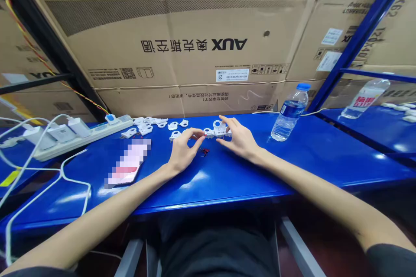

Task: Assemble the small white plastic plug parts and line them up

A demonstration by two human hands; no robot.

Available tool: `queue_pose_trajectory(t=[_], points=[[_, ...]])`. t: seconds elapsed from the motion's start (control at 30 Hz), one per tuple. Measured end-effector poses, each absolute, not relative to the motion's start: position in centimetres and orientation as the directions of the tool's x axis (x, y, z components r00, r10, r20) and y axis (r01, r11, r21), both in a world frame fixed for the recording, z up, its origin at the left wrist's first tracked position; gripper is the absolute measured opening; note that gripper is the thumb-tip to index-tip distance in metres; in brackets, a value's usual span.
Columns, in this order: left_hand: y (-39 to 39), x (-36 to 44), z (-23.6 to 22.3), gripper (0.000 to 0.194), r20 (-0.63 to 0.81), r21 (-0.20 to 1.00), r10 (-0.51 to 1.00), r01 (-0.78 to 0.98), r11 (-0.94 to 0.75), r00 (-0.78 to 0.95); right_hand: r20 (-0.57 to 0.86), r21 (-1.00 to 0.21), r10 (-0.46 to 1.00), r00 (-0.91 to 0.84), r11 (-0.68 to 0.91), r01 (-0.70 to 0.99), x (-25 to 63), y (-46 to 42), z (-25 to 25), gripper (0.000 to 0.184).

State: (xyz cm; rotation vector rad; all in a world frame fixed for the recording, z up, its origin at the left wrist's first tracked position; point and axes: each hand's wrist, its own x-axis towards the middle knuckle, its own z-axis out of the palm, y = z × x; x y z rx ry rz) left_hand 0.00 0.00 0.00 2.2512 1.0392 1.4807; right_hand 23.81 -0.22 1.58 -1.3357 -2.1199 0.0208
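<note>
My left hand (186, 149) pinches thumb and forefinger together at the left end of a row of white plastic parts. A speck of red shows at its fingertips; what it is I cannot make out. Beside it lies a small white ringed part (208, 132). My right hand (239, 138) has thumb and fingers spread around a larger white ringed part (219, 129); whether they touch it is unclear. Just below, on the blue table (224, 181), sits a little heap of red and dark bits (205, 152), too small to name.
More white ringed parts (146, 127) lie in a cluster at the back left. A phone (130, 169), partly blurred out, lies nearer me. Left stands a power strip (97, 134) with chargers and white cables (61, 172). A water bottle (289, 114) stands right; cardboard boxes (195, 17) wall the back.
</note>
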Motion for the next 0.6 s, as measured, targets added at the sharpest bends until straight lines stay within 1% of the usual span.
queue_pose_trajectory(t=[0.1, 0.2, 0.33, 0.43, 0.6], points=[[-0.2, 0.0, 0.1, 0.02, 0.691, 0.569, 0.682, 0.401, -0.718, 0.241, 0.54, -0.327, 0.765, -0.351, 0.575, 0.75, 22.4, -0.9, 0.9, 0.075], [-0.3, -0.1, 0.2, 0.018, 0.693, 0.546, 0.665, 0.4, -0.736, 0.279, 0.556, -0.283, 0.729, -0.4, 0.618, 0.733, 21.8, -1.1, 0.2, 0.071], [-0.1, -0.2, 0.2, 0.015, 0.716, 0.51, 0.639, 0.414, -0.754, 0.281, 0.555, -0.235, 0.711, -0.431, 0.631, 0.739, 21.6, -1.1, -0.3, 0.065], [0.0, -0.2, 0.1, 0.017, 0.717, 0.488, 0.637, 0.448, -0.749, 0.283, 0.552, -0.219, 0.702, -0.45, 0.643, 0.734, 21.5, -1.3, -0.3, 0.062], [0.0, -0.2, 0.1, 0.018, 0.716, 0.479, 0.63, 0.444, -0.757, 0.302, 0.559, -0.185, 0.687, -0.464, 0.649, 0.738, 21.5, -1.4, -0.4, 0.061]])
